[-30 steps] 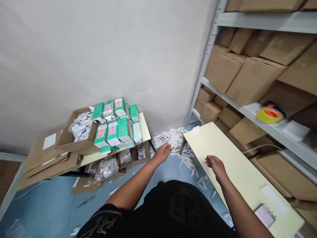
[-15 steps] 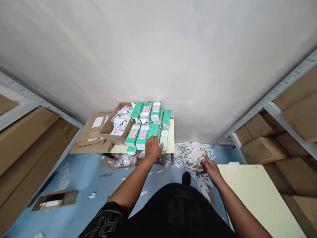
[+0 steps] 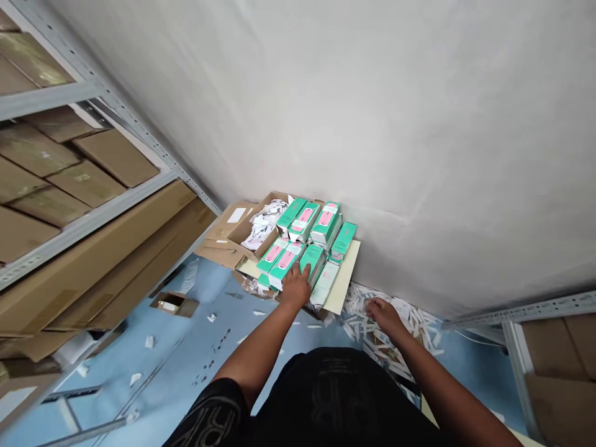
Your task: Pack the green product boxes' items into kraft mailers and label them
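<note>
My left hand [image 3: 297, 287] is down on the green and pink boxes [image 3: 305, 239], fingers spread flat over the near edge of the stack and touching the front box, not closed around any of them, so that grip is open. The boxes sit in a heap of two rough rows on a low pale yellow worktop [image 3: 343, 282] pushed up against the white wall [image 3: 372, 124]. Just to their left there's an open cardboard box [image 3: 246, 230] stuffed with white paper scraps, and flattened cardboard lies beside it. My right hand [image 3: 380, 312] is off to the right of the worktop, low over the litter of white paper strips [image 3: 410, 326] on the blue floor [image 3: 195, 347]; its fingers are curled loosely downward, and I cannot tell whether that grip has anything in it. The two hands are well apart, with the corner of the worktop between them. On my left, metal shelving [image 3: 79, 217] carries brown cartons, long flat ones on the lower level. A small opened carton [image 3: 173, 303] lies on the floor near the shelf. At the right edge, another shelf frame [image 3: 516, 338] shows with more brown cartons behind it.
</note>
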`<state>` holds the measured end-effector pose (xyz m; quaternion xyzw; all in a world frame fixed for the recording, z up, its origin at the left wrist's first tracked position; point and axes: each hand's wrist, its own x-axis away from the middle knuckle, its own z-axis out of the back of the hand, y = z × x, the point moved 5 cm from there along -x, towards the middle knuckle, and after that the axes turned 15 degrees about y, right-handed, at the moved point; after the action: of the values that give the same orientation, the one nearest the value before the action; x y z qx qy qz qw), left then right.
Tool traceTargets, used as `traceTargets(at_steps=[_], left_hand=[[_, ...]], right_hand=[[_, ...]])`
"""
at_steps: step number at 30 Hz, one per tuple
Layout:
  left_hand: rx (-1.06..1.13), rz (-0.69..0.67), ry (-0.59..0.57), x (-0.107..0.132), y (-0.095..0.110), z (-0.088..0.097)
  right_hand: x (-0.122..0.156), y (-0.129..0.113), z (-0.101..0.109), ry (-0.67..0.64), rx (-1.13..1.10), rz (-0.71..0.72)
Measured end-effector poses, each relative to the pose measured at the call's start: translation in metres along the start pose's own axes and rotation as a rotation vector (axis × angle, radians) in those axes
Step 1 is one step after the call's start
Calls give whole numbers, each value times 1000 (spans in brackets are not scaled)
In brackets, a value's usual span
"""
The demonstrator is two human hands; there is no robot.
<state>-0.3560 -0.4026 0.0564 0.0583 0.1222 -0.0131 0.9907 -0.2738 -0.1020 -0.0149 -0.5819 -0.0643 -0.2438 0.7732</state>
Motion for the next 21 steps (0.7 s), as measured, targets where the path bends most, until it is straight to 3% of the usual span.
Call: traceTargets(at_steps=[6,12,14,17,21], left_hand=[[274,95,35,-13,-23,6],[680,201,95,-22,-41,35],[831,228,21,-26,-46,44],[1068,279,-218,-32,-48,54],[1256,191,-538,-39,-39,69]], right_hand=[[-6,-14,-26,-68,30,-5],[-2,-27,-42,-36,-61,-92],[2,-39,-53,-8,-128,-95],[9,-66,-69,105,-275,-77],[27,-94,-86,240,-547,-137]])
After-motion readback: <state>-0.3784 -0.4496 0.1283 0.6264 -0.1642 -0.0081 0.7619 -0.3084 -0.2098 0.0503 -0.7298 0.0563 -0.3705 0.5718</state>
